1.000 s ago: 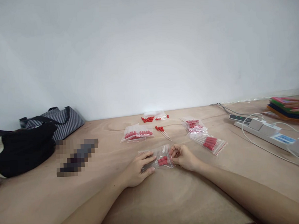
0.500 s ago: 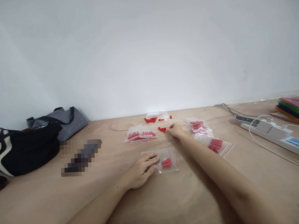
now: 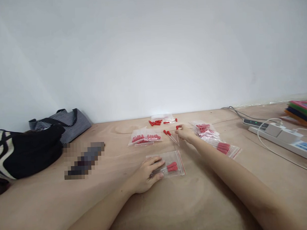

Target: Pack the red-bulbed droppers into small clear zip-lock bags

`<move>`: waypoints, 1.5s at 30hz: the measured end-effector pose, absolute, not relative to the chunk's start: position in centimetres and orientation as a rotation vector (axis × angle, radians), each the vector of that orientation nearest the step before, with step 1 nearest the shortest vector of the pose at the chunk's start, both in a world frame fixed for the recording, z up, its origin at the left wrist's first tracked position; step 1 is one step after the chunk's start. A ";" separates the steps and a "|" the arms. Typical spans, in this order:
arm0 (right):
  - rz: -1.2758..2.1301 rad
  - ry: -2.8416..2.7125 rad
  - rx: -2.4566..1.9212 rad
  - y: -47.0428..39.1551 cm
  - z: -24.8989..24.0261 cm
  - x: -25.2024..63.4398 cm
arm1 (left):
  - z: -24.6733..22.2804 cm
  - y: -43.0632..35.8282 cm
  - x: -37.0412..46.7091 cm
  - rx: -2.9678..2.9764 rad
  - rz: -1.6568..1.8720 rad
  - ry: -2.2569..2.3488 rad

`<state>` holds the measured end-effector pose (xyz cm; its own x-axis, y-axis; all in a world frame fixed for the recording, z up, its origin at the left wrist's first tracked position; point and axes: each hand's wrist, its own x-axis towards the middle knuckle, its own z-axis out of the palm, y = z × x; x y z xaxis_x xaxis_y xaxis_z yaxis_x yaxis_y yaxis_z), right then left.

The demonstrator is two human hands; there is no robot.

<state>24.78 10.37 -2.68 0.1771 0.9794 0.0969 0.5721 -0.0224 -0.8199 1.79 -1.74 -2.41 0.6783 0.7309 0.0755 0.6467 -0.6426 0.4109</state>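
My left hand (image 3: pixel 147 174) lies with fingers spread on a clear zip bag (image 3: pixel 179 157), which holds a few red-bulbed droppers (image 3: pixel 172 166). It hides the bag's left part. Farther off, my right hand (image 3: pixel 185 133) pinches a dropper (image 3: pixel 178 127) near its red bulb, the thin clear tube pointing down toward the table. Just left of that hand, two loose droppers (image 3: pixel 169 133) lie side by side, bulbs away from me.
Filled dropper bags (image 3: pixel 146 138) lie left of centre, and more bags (image 3: pixel 207 133) are piled at right. Loose red droppers (image 3: pixel 156 122) lie by the wall. A power strip (image 3: pixel 282 135) with cables, coloured folders (image 3: pixel 301 111), a striped bag (image 3: pixel 74 126) and a black bag (image 3: pixel 39 154) flank the table.
My right hand has drawn slightly to the right with one dropper, apart from the two left on the table. My left hand stays on the bag.
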 end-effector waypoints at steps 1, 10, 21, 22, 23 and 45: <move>0.697 -1.457 -1.660 9.4 -2.8 25.4 | -2.4 -1.8 1.8 2.532 0.339 1.093; 1.022 -0.873 -1.139 1.5 -5.0 27.3 | -1.9 -2.0 2.1 2.446 0.382 1.111; 1.339 -0.937 -1.141 -0.4 -4.4 23.6 | -1.9 -2.0 2.1 2.362 0.408 1.151; 1.320 -0.998 -1.169 -0.4 -4.4 23.6 | -1.9 -2.0 2.1 2.363 0.406 1.145; 1.298 -1.043 -1.192 -0.3 -4.5 23.6 | -2.0 -1.9 2.1 2.365 0.407 1.140; 0.710 -1.817 -1.431 1.5 -5.3 24.5 | -2.0 -1.9 2.2 2.459 0.385 1.160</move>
